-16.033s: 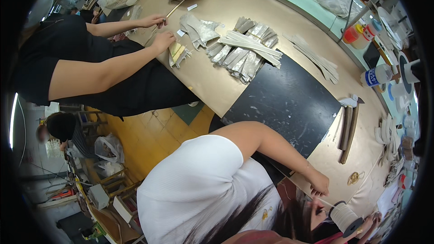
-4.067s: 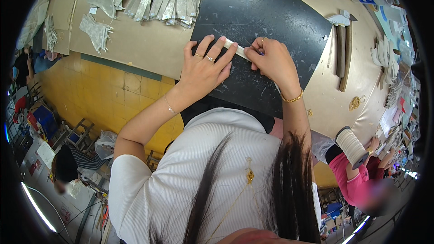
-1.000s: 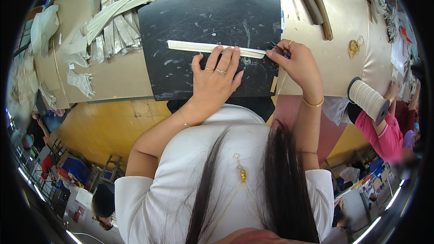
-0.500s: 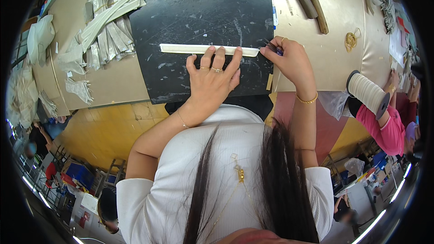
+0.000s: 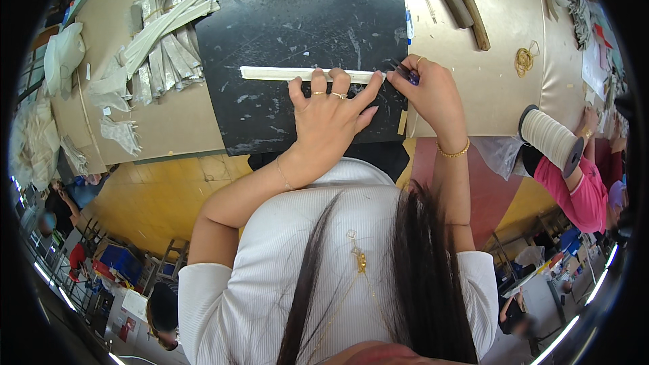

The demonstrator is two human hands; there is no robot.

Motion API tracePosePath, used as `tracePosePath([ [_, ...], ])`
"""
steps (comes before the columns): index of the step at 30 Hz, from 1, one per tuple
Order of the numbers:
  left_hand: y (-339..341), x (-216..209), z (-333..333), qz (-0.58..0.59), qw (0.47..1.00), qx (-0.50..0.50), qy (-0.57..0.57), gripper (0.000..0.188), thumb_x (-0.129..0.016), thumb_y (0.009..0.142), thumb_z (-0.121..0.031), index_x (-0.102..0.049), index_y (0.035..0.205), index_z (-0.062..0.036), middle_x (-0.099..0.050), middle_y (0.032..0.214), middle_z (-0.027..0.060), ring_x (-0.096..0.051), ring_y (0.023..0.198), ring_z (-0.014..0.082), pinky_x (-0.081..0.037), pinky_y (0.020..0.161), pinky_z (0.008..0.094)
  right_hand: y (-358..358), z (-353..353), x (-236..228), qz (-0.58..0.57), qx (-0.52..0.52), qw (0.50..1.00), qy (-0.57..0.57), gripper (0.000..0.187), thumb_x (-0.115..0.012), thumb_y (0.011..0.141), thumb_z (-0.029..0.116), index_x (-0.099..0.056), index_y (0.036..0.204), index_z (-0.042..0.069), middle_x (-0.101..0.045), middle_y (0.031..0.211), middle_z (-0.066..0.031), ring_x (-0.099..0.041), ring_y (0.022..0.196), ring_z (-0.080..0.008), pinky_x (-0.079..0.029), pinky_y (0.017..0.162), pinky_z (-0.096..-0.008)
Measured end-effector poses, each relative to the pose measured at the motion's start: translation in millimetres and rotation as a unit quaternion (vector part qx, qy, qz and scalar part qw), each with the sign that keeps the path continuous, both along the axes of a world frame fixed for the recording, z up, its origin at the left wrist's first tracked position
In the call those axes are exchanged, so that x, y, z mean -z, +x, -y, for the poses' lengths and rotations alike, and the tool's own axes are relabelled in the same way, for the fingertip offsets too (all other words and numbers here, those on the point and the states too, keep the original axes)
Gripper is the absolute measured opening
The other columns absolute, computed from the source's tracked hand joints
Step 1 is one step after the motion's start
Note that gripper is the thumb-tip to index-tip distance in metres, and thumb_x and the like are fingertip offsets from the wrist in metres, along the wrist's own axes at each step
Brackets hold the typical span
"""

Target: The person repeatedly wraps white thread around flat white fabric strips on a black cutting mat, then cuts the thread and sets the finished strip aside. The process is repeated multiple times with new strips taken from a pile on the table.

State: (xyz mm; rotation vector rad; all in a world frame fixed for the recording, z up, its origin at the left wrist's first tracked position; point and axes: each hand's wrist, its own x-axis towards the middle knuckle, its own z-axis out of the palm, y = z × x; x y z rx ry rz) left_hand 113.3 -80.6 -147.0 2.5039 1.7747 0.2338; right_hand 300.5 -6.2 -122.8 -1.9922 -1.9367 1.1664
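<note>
A long, narrow white fabric strip [image 5: 274, 74] lies crosswise on the black work mat, with a fold line running along its length. My left hand [image 5: 331, 111] rests over its right half, fingers spread and fingertips pressing it down. The index fingertip is close to the strip's right end, which it partly hides. My right hand [image 5: 433, 88] is closed around small snips [image 5: 405, 73] with dark blades and a purplish handle. Their points stick out to the left, just above the strip's right end. Right thumb and left index fingertip nearly meet there.
The black mat [image 5: 297, 13] carries scattered scraps. Bundled pale strips [image 5: 165, 34] lie to the left. Right of the mat are brown rolls [image 5: 460, 0], rubber bands [image 5: 524, 61], a blue-capped pen [image 5: 409, 27] and a spool of white cord [image 5: 551, 138]. Another person's pink sleeve [image 5: 574, 192] shows beyond.
My left hand has slid to the right along the strip, its index finger now at the right end. The right hand has shifted slightly, still holding the snips.
</note>
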Motion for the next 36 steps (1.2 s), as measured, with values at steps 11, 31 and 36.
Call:
tracePosePath([
  [11, -28, -14, -31, 0.099, 0.977, 0.185, -0.024, 0.042, -0.063, 0.086, -0.016, -0.065, 0.126, -0.0045, -0.061, 0.107, 0.0071, -0.057, 0.103, 0.0236, -0.04, 0.094, 0.0432, 31, 22, -3, -0.096, 0.039, 0.995, 0.004, 0.017, -0.074, 0.092, 0.012, -0.073, 0.102, -0.001, -0.069, 0.076, -0.0029, -0.059, 0.067, -0.0064, -0.048, 0.064, -0.0229],
  [31, -70, 5, -100, 0.133, 0.941, 0.305, 0.059, 0.032, -0.068, 0.089, -0.019, -0.069, 0.117, -0.0027, -0.065, 0.125, 0.0061, -0.057, 0.121, 0.0204, -0.043, 0.101, 0.0397, -33, -53, 6, 0.008, -0.151, 0.97, 0.191, 0.021, -0.074, 0.089, 0.015, -0.072, 0.104, 0.0, -0.069, 0.093, -0.0146, -0.067, 0.084, -0.0314, -0.052, 0.076, -0.0371],
  [36, -79, 6, -119, 0.116, 0.92, 0.375, 0.005, 0.026, -0.065, 0.091, -0.014, -0.071, 0.116, -0.0063, -0.065, 0.131, 0.0035, -0.056, 0.127, 0.0197, -0.042, 0.104, 0.04, -29, -30, 2, -0.05, -0.056, 0.98, 0.183, 0.025, -0.075, 0.088, 0.011, -0.073, 0.112, 0.003, -0.067, 0.093, -0.0134, -0.067, 0.082, -0.0273, -0.053, 0.076, -0.0353],
])
